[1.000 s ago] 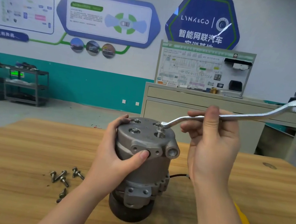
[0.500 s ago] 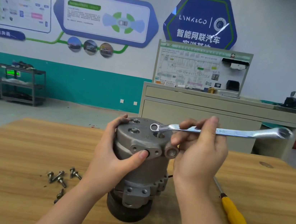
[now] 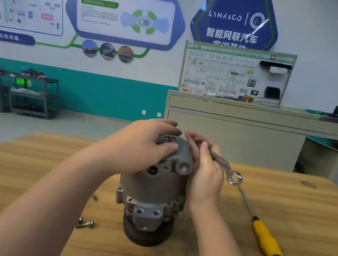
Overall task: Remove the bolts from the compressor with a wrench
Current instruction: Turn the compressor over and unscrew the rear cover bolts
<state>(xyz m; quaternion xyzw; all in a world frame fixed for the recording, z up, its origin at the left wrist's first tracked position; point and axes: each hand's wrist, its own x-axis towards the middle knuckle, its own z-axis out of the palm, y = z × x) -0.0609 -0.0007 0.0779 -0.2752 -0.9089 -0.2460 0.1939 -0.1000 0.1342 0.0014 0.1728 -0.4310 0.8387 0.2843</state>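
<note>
Wood-grain worktop (image 3: 28, 174), workshop wall posters behind. Left hand (image 3: 140, 145) draped over the domed top of the compressor (image 3: 151, 190), fingers loosely bent around a bolt (image 3: 170, 137) standing up from the cast grey metal. Right hand (image 3: 205, 171) just beside the housing, fingers curled round the shiny steel wrench (image 3: 226, 167), ring end hanging off to the right. Upright at mid-worktop, ribbed body on a dark round base. Loose bolts (image 3: 85, 223) to its left; yellow-handled screwdriver (image 3: 263, 235) to its right.
</note>
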